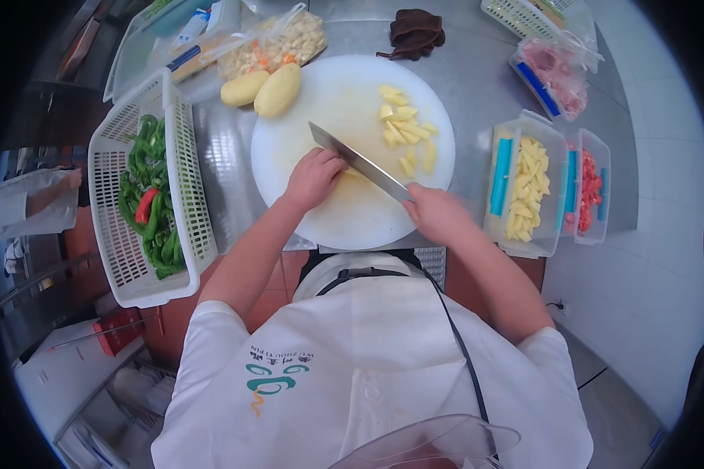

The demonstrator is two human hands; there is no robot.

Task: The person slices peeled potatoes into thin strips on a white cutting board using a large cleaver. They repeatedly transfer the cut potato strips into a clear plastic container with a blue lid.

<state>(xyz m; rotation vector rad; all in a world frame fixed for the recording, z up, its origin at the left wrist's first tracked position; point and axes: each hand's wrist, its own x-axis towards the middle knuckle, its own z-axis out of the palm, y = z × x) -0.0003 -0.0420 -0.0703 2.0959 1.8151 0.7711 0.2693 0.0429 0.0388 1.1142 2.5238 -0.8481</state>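
On the round white cutting board (281, 146), my right hand (440, 214) grips the handle of a wide-bladed kitchen knife (366, 167). The blade slants up to the left, right beside the fingers of my left hand (317, 177). Those fingers are bent and press on a piece of peeled potato (356, 174), mostly hidden by the hand and blade. Cut potato pieces (406, 124) lie loose on the board's right part. Two whole peeled potatoes (277, 91) rest at its upper left edge, one partly on the board.
Left stands a white plastic basket (189, 187) of green peppers with one red. Behind are bagged pale cubes (293, 38) and dark wood-ear-like pieces (416, 34). At right are tubs of potato pieces (528, 187) and red pieces (589, 190), with bagged pink meat (554, 76) beyond.
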